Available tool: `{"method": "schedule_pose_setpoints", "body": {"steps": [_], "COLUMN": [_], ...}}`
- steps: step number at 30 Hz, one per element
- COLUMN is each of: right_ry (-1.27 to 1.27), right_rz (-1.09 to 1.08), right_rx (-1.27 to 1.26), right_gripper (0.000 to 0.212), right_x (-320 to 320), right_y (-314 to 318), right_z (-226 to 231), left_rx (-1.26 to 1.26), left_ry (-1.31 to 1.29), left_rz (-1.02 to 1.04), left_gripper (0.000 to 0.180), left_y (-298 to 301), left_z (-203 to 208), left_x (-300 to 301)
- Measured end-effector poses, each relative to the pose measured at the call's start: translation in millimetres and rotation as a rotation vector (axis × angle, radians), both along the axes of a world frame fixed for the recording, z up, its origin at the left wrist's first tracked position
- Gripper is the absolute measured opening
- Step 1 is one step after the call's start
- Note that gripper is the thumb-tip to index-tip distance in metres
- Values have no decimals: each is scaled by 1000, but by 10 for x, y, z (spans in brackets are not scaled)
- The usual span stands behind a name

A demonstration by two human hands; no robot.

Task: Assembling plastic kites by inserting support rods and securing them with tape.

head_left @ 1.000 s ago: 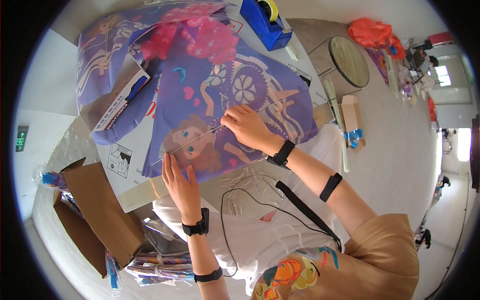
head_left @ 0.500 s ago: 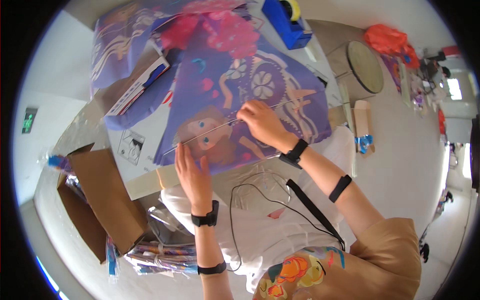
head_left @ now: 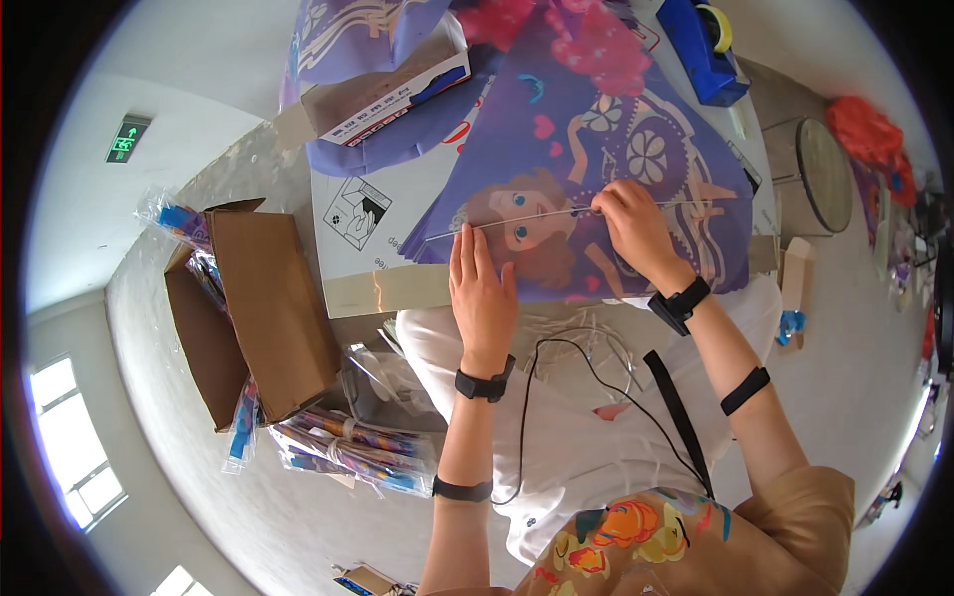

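A purple kite sheet (head_left: 497, 129) with a printed cartoon figure and pink patches lies spread over the table in front of me. Across its near part runs a thin pale rod (head_left: 547, 215). My left hand (head_left: 482, 313) rests flat, fingers stretched out, with the fingertips at the rod's left end. Farther right, my right hand (head_left: 641, 233) has its fingers pinched together on the rod near its middle. Whatever else may be between those fingertips is hidden.
A blue tape dispenser (head_left: 708, 60) stands at the back right. An open narrow carton (head_left: 397, 99) lies on the left among purple sheets. Beside the table are a brown cardboard box (head_left: 273, 308), bagged bundles (head_left: 348, 447) and a round stool (head_left: 825, 177). A black cable (head_left: 596, 372) crosses my lap.
My view has turned, so the whole scene sits farther right and higher. The right hand's pinch has slid slightly right along the rod. My left hand stays by the rod's left end.
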State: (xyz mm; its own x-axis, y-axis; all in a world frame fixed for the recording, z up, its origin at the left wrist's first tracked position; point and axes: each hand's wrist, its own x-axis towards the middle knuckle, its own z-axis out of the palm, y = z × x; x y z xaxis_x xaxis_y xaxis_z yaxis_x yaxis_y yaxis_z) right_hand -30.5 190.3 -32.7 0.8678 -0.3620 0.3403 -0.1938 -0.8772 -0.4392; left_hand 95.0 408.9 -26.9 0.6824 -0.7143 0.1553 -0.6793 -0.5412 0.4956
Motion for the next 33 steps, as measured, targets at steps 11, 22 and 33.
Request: {"method": "schedule_pose_setpoints", "body": {"steps": [11, 22, 33], "right_ry": [-1, -8, -5], "right_rz": [-9, 3, 2], "right_rx": [-26, -31, -18], "right_gripper": [17, 14, 14], "right_x": [21, 9, 15], "right_y": [8, -7, 10], "right_z": [-25, 10, -10], "left_rx": [13, 20, 24], "left_ry": [-4, -7, -2], "left_rz": [13, 1, 18], "left_gripper": [58, 55, 56], "left_y": [-19, -21, -10], "left_z": [28, 9, -5], "left_x": [-14, -4, -7]}}
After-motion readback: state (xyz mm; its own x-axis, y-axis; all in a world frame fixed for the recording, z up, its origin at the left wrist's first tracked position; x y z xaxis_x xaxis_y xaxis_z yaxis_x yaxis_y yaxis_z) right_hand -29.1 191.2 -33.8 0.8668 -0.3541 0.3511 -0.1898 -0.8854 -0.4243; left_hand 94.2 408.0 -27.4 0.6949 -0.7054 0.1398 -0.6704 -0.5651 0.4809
